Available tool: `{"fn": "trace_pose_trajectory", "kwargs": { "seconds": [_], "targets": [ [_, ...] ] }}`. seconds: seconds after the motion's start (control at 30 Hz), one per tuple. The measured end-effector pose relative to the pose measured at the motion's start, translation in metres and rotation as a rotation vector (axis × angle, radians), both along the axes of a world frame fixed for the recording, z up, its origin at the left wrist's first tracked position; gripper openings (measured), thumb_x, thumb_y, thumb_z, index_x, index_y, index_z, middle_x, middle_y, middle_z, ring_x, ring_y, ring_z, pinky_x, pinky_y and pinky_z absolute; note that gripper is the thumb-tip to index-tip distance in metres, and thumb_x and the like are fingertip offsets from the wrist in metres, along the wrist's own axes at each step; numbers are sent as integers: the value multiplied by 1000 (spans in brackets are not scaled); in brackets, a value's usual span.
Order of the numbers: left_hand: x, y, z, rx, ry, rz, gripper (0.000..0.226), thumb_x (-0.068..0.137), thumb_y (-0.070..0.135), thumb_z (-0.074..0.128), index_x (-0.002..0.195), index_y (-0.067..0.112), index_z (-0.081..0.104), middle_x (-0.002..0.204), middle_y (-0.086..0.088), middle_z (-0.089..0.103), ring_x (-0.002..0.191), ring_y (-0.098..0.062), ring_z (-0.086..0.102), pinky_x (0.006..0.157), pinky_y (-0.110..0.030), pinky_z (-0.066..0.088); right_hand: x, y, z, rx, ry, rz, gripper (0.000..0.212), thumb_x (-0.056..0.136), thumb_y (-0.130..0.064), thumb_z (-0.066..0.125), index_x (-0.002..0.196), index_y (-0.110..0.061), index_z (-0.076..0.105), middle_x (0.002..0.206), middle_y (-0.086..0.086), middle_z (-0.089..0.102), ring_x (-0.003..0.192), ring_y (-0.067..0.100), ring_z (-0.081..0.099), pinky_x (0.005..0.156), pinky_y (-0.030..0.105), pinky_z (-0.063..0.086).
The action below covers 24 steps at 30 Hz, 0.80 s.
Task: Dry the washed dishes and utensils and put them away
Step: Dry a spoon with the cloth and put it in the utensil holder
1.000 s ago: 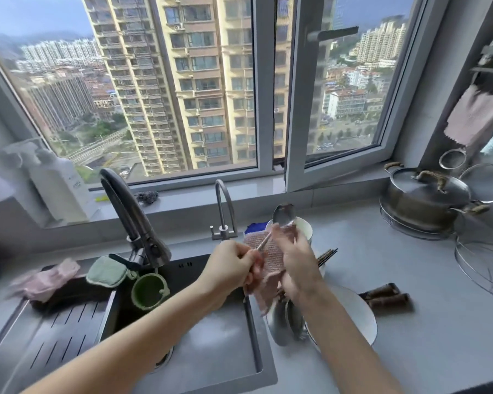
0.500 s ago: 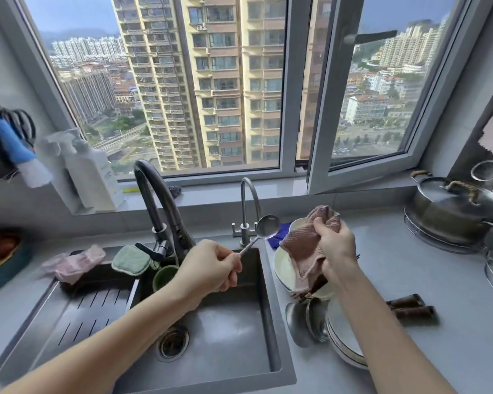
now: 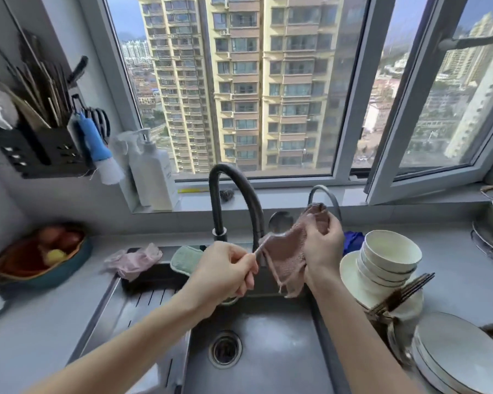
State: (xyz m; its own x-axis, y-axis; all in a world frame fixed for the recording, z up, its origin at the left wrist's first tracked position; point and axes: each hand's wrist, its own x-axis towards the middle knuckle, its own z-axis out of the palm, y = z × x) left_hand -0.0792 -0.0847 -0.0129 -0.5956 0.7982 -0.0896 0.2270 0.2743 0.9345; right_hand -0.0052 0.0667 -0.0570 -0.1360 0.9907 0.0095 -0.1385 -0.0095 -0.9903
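Left hand (image 3: pixel 225 275) has fingers curled tight round the spoon (image 3: pixel 279 220) handle, spoon raised over the sink's (image 3: pixel 268 362) back edge. Right hand (image 3: pixel 323 245) grips the pink cloth (image 3: pixel 286 253), bunched against the stem. To do it well: wrap cloth round bowl and stem, pull through, hold handle steady. Stem mostly hidden by cloth, spoon bowl blurred; plates (image 3: pixel 461 354) on the counter's right edge cut off.

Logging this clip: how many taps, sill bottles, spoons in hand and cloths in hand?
Taps: 2, black tap and chrome tap
Bottles: 2, spray bottle and pump bottle
Spoons: 1, spoon gripped by the left hand
Cloths: 1, cloth held by the right hand
Total: 6
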Motion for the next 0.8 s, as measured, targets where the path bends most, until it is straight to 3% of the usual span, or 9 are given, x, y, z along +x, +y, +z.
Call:
{"fn": "trace_pose_trajectory", "kwargs": {
  "seconds": [0.07, 0.2, 0.33, 0.4, 0.53, 0.6, 0.67, 0.73, 0.8],
  "targets": [
    [-29, -12, 0, 76, 7, 70, 28, 95, 5, 49, 77, -12, 62, 51, -10, 58, 35, -11, 45, 36, -16, 35, -20, -16, 3, -120, 107, 68, 17, 100, -25, 49, 106, -14, 59, 98, 5, 65, 96, 24, 63, 81, 35, 53],
    [-72, -29, -5, 95, 89, 41, 33, 98, 9, 47, 73, -7, 62, 51, -9, 62, 37, -16, 58, 37, -21, 44, -71, -72, 18, -225, 212, 539, 20, 101, -19, 46, 103, -5, 60, 87, 13, 67, 76, 22, 66, 68, 33, 57],
    [-110, -52, -9, 83, 58, 20, 33, 97, 10, 49, 77, -10, 65, 60, -19, 65, 46, -25, 63, 47, -31, 56, -115, -102, 31, -196, 215, 596, 6, 93, -5, 56, 91, -2, 61, 73, 12, 63, 62, 20, 63, 60, 30, 54],
    [-127, -67, -11, 22, 45, -44, 33, 96, 15, 50, 80, -9, 66, 71, -25, 67, 58, -35, 67, 59, -43, 60, -132, -115, 32, -169, 155, 619, 6, 89, 2, 57, 85, 0, 61, 66, 12, 61, 54, 18, 60, 53, 26, 53],
    [-171, -100, 4, -133, 59, -62, 35, 97, 21, 50, 76, 0, 67, 68, -13, 69, 57, -20, 66, 59, -30, 59, -163, -134, 31, -24, -67, 666, 7, 81, 5, 61, 78, -2, 61, 63, 13, 57, 51, 17, 55, 52, 27, 48],
    [-206, -112, 17, -40, 204, 77, 32, 92, 32, 57, 75, 7, 66, 66, -6, 69, 58, -17, 66, 63, -31, 58, -173, -138, 36, 21, -176, 741, 4, 79, 0, 66, 83, -2, 64, 70, 14, 62, 58, 20, 56, 59, 31, 48],
    [-235, -119, 30, 14, 403, 119, 30, 86, 45, 60, 86, 16, 66, 75, 3, 70, 64, -10, 66, 66, -26, 54, -184, -144, 43, 17, -219, 870, 9, 80, 1, 66, 90, 2, 65, 74, 15, 64, 56, 19, 57, 54, 28, 49],
    [-251, -121, 33, 51, 511, 45, 17, 88, 37, 62, 87, 20, 67, 75, 6, 69, 63, -2, 62, 62, -21, 48, -197, -155, 54, 39, -264, 982, 13, 82, 3, 64, 95, 5, 63, 73, 14, 63, 52, 17, 57, 49, 26, 50],
    [-261, -123, 34, 113, 532, 23, 14, 89, 20, 63, 80, 14, 71, 71, -1, 69, 61, -6, 62, 59, -23, 51, -209, -163, 64, 57, -285, 1053, 10, 84, 4, 62, 93, 4, 63, 73, 15, 61, 51, 16, 56, 46, 25, 50]
  ]
}}
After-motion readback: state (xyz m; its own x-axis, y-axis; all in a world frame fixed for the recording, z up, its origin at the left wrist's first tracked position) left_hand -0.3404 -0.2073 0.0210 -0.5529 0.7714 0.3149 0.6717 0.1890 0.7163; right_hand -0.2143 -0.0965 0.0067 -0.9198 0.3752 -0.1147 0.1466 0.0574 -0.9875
